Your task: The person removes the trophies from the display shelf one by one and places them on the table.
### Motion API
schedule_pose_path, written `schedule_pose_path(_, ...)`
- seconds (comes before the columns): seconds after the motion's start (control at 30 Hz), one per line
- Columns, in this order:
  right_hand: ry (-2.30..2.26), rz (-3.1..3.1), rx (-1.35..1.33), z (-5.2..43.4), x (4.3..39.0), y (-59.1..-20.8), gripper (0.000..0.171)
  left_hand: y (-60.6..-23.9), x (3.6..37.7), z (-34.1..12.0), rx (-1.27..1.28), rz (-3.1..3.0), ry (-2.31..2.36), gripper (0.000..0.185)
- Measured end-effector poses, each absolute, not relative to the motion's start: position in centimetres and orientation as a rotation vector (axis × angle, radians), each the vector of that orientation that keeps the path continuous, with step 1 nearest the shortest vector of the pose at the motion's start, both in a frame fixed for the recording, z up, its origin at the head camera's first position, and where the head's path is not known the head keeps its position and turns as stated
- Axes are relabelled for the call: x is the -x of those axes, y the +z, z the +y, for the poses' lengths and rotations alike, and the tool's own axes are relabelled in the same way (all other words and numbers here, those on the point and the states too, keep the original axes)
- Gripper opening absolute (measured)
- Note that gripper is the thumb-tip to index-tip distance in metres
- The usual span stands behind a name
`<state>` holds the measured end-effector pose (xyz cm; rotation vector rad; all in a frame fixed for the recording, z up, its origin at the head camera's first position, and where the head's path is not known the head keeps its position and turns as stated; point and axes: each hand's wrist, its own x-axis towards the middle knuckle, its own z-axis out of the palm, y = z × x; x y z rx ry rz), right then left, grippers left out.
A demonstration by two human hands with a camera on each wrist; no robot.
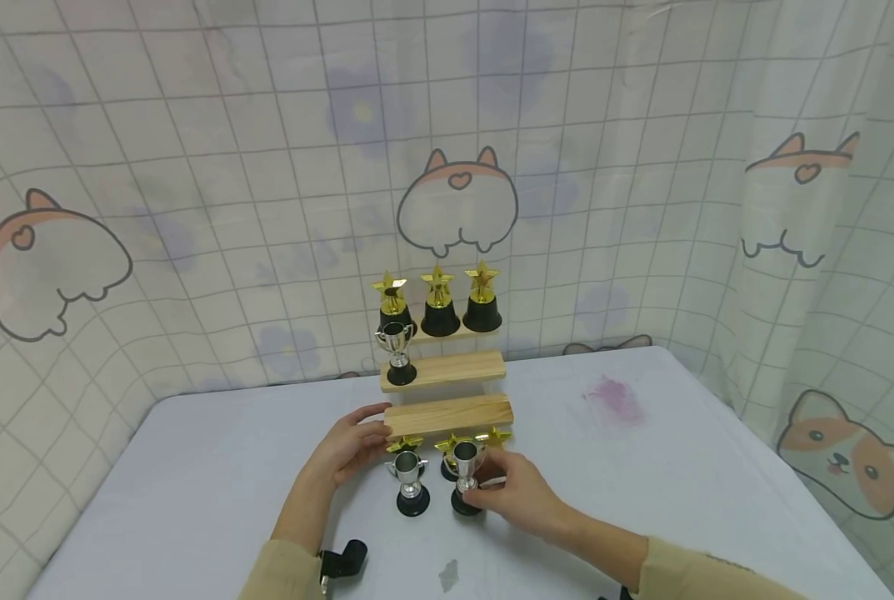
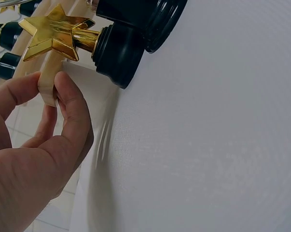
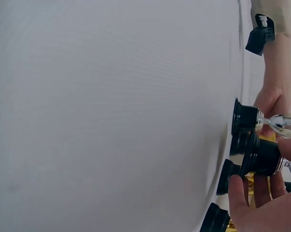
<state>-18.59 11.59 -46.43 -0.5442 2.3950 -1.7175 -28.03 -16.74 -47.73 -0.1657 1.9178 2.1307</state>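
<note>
My right hand (image 1: 527,493) holds a small silver cup trophy (image 1: 465,460) by its stem and black base. In the right wrist view, that black base (image 3: 262,153) appears raised off the white cloth. To its left a second silver cup trophy (image 1: 412,490) stands upright on the cloth. Thumb and fingers of my left hand (image 1: 351,450) pinch the left end of the lowest wooden shelf (image 1: 450,415). The left wrist view shows the grip on the rounded shelf end (image 2: 47,89). Behind the cups are three gold star trophies (image 1: 495,437), partly hidden.
Two more wooden tiers rise behind. A silver cup trophy (image 1: 397,354) stands at the left of the middle tier (image 1: 457,368). Three gold star trophies (image 1: 439,304) line the top. A patterned curtain (image 1: 267,167) hangs behind the white-covered table (image 1: 214,483).
</note>
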Motion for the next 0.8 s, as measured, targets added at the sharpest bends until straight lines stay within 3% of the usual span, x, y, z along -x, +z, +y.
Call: schedule_pose_path(0.8,-1.596,2.482,0.564,10.8,18.7,-47.8,0.025,-47.6,27.9,-16.7,0.16,1.925,2.128,0.06)
